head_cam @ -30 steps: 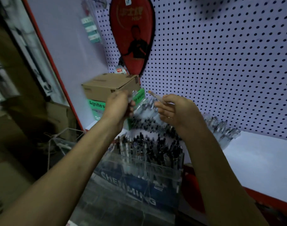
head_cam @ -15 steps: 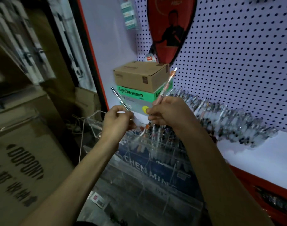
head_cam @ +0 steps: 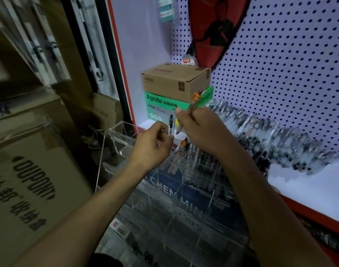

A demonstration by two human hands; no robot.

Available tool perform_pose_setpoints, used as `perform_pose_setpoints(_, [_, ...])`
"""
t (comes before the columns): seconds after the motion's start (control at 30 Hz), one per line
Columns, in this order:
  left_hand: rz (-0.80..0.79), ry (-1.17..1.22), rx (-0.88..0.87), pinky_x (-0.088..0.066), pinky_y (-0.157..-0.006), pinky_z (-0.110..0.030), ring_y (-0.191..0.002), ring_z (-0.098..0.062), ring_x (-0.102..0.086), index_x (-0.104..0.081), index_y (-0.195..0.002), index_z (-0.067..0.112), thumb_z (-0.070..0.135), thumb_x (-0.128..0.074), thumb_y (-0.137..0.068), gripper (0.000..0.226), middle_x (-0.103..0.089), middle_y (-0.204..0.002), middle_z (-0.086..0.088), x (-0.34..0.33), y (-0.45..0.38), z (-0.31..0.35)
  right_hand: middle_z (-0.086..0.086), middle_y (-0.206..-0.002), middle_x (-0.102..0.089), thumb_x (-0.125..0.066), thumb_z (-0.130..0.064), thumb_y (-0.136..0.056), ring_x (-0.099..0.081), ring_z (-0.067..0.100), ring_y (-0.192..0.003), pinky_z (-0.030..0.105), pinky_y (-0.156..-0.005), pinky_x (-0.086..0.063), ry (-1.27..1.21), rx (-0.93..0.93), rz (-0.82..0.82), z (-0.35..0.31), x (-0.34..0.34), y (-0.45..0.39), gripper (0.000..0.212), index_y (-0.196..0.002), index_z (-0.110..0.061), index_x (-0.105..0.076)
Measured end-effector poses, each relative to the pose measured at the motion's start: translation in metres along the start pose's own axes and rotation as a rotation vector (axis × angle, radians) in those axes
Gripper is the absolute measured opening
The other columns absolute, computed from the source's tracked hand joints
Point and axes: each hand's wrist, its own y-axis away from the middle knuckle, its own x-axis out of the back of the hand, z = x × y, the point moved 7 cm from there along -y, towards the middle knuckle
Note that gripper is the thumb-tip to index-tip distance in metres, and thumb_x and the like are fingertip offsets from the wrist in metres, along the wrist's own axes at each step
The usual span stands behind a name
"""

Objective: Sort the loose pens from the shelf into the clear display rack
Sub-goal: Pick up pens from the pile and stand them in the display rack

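Observation:
My right hand [head_cam: 203, 132] grips a clear pen with an orange collar [head_cam: 196, 98], its end pointing up in front of the green box. My left hand [head_cam: 152, 146] is beside it, fingers curled round a slim clear pen [head_cam: 171, 125] that is mostly hidden in the hand. Both hands hover over the back left of the clear display rack [head_cam: 184, 197], which has a blue CHENMING label and several upright pens [head_cam: 195, 153] in its cells. A long heap of loose pens [head_cam: 280, 143] lies on the white shelf [head_cam: 309, 185] along the pegboard.
A brown carton [head_cam: 174, 81] sits on a green Agnite box [head_cam: 161, 105] at the shelf's back left. A red racket cover [head_cam: 214, 31] hangs on the pegboard. A clear cell [head_cam: 122, 135] juts out at the rack's left. Large DUPONT cartons [head_cam: 30, 180] stand to the left.
Both hands came from the shelf heap down to the rack. My left hand's pen, which pointed up and left, is now lowered and upright. The right hand's pen stays raised.

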Motion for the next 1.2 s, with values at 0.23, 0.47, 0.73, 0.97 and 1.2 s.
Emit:
perform_pose_setpoints(0.23, [-0.045, -0.081, 0.082, -0.041, -0.057, -0.022, -0.068, -0.002, -0.057, -0.053, -0.086, 0.017, 0.015, -0.071, -0.082, 0.019, -0.061, -0.072, 0.008, 0.001, 0.001, -0.003, 0.0, -0.086, -0.056, -0.061, -0.034, -0.093, -0.052, 0.014, -0.075, 0.011, -0.05, -0.028, 0.113, -0.062, 0.052, 0.023, 0.003, -0.011, 0.024, -0.085, -0.013, -0.054])
perform_pose_setpoints(0.47, [-0.056, -0.141, 0.082, -0.04, -0.065, -0.022, -0.071, -0.005, -0.055, -0.064, -0.074, 0.01, 0.018, -0.074, -0.078, 0.013, -0.064, -0.075, 0.003, 0.003, -0.002, -0.006, 0.006, -0.108, -0.066, -0.069, -0.039, -0.088, -0.056, 0.016, -0.076, 0.015, -0.053, -0.035, 0.183, -0.092, -0.111, 0.034, -0.009, -0.019, 0.035, -0.11, -0.012, -0.068])
perform_pose_setpoints(0.73, [-0.082, -0.094, 0.13, -0.043, -0.065, -0.017, -0.074, -0.004, -0.059, -0.056, -0.086, 0.024, 0.012, -0.069, -0.082, 0.018, -0.064, -0.075, 0.008, 0.007, -0.003, -0.016, 0.001, -0.11, -0.068, -0.071, -0.031, -0.088, -0.06, 0.011, -0.08, 0.007, -0.053, -0.039, 0.074, -0.022, -0.035, 0.027, 0.004, -0.023, 0.028, -0.11, -0.015, -0.067])
perform_pose_setpoints(0.97, [-0.083, -0.03, 0.128, -0.04, -0.063, -0.021, -0.075, -0.005, -0.058, -0.049, -0.095, 0.026, 0.008, -0.066, -0.084, 0.026, -0.062, -0.078, 0.009, 0.009, 0.002, -0.015, 0.004, -0.088, -0.065, -0.061, -0.026, -0.094, -0.06, 0.014, -0.085, 0.021, -0.07, -0.04, 0.142, -0.003, -0.062, 0.024, -0.005, -0.02, 0.02, -0.087, -0.01, -0.071])
perform_pose_setpoints(1.2, [-0.067, -0.064, 0.087, -0.038, -0.064, -0.011, -0.075, 0.0, -0.058, -0.054, -0.091, 0.021, 0.007, -0.063, -0.085, 0.018, -0.062, -0.075, 0.01, 0.008, 0.003, -0.01, 0.006, -0.104, -0.068, -0.072, -0.023, -0.086, -0.06, 0.019, -0.108, 0.012, -0.058, -0.035, 0.094, -0.051, -0.078, 0.026, -0.011, -0.021, 0.01, -0.084, -0.013, -0.072])
